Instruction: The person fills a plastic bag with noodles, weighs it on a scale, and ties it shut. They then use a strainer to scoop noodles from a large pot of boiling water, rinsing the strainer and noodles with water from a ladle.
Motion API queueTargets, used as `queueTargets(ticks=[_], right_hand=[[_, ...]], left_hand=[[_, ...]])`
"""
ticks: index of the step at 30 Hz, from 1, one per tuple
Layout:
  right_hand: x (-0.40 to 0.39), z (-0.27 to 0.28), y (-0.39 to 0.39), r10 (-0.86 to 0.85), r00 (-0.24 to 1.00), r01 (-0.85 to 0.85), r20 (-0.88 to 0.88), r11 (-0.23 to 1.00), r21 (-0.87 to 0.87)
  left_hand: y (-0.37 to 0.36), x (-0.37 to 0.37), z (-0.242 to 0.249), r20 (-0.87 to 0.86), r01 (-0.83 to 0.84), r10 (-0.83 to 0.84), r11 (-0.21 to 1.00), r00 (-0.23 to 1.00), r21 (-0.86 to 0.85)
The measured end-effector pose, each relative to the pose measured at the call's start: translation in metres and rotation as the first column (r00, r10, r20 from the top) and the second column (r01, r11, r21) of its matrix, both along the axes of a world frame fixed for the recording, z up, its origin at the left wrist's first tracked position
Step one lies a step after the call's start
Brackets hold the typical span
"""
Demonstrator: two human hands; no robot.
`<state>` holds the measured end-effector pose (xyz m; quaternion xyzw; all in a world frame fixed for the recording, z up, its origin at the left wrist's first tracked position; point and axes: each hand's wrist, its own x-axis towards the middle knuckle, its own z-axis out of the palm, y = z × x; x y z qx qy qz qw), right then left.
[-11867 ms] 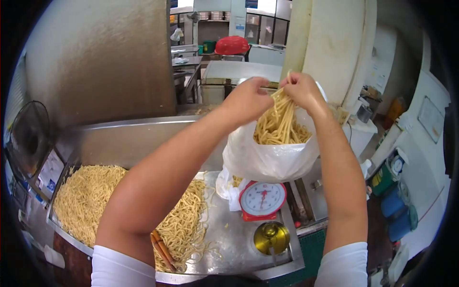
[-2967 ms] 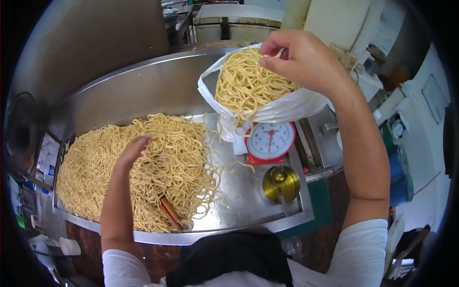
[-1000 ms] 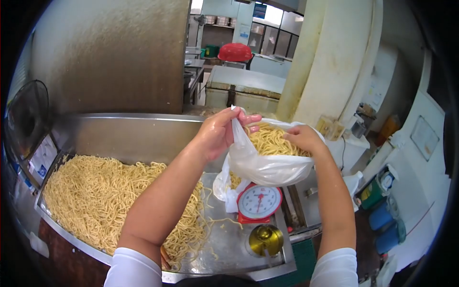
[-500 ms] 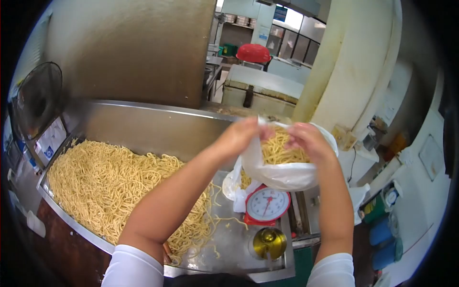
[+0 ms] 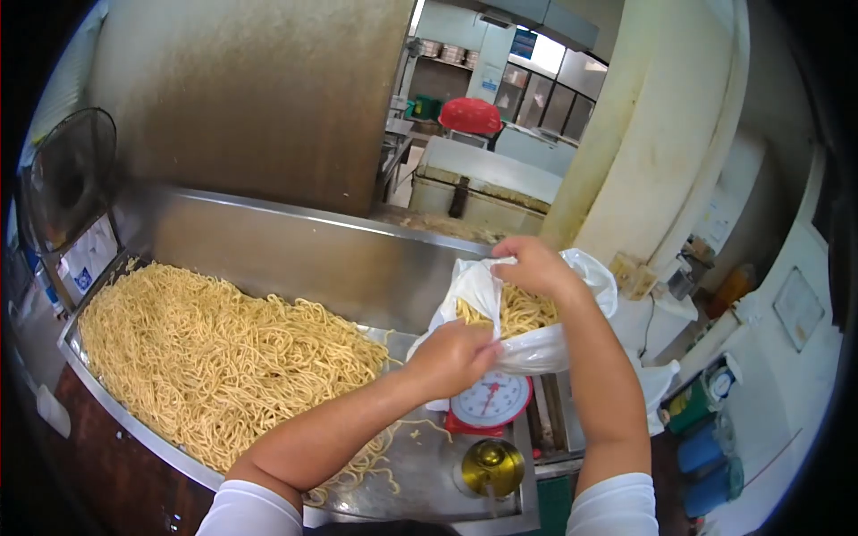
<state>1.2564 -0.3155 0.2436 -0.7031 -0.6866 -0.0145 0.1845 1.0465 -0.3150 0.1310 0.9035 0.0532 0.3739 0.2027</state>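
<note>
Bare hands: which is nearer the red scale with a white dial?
The left hand, low by the scale; the right hand is higher, at the far rim of the white plastic bag.

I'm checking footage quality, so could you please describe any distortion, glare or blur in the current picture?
Head view: rounded dark border and a bowed pillar, suggesting a wide-angle lens; head view: window blown out white, shine along the metal tray's rim; head view: noodles and white bag fairly clear, a hazy smear beside the fan.
</note>
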Motion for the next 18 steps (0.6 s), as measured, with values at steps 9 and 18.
queueTargets(ticks=[9, 18], right_hand=[[0.074, 0.02, -0.08, -0.469, 0.622, 0.655, 0.627, 0.75, -0.089], [0.101, 0.067, -0.123, -0.663, 0.745, 0.668, -0.079, 0.741, 0.077]], left_hand=[[0.063, 0.008, 0.089, 0.357, 0.33, -0.018, 0.425, 0.934, -0.843], [0.062, 0.053, 0.148, 0.42, 0.449, -0.159, 0.339, 0.893, -0.827]])
